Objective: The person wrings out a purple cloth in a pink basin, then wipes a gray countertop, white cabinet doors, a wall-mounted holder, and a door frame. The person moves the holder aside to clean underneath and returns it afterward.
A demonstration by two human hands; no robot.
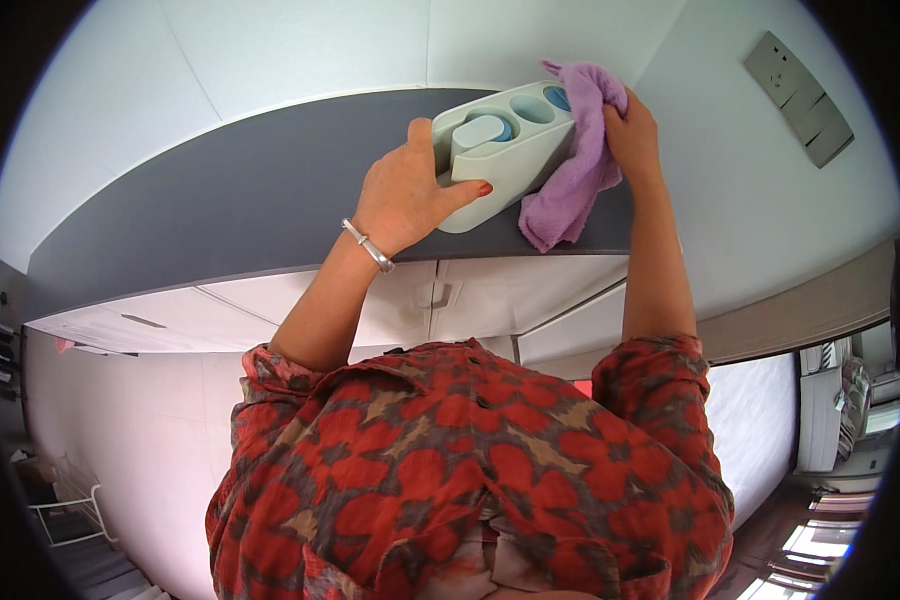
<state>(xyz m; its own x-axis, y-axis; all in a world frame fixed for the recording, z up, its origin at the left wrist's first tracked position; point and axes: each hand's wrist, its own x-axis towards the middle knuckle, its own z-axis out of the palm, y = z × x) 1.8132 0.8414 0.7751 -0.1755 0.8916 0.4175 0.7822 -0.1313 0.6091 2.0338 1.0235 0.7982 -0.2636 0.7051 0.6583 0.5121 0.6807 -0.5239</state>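
Note:
My left hand [405,191], with a silver bangle at the wrist, grips the near left end of a pale green plastic holder [514,169]. Its thumb lies along the front wall. Round wells line the top of the holder. A white and blue piece [481,133] sits in the well nearest my left hand; the middle well looks bare, and blue shows in the far one. Bunched in my right hand [636,139] is a purple towelling cloth [585,154], which drapes over the holder's right end and hides part of it. The holder is tilted over a dark grey countertop [270,176].
White cabinet doors [375,300] stand below the counter's front edge. Pale walls [307,45] meet in a corner behind the holder. A grey socket and switch panel [799,97] is on the right wall. A white wire rack [75,510] stands at lower left.

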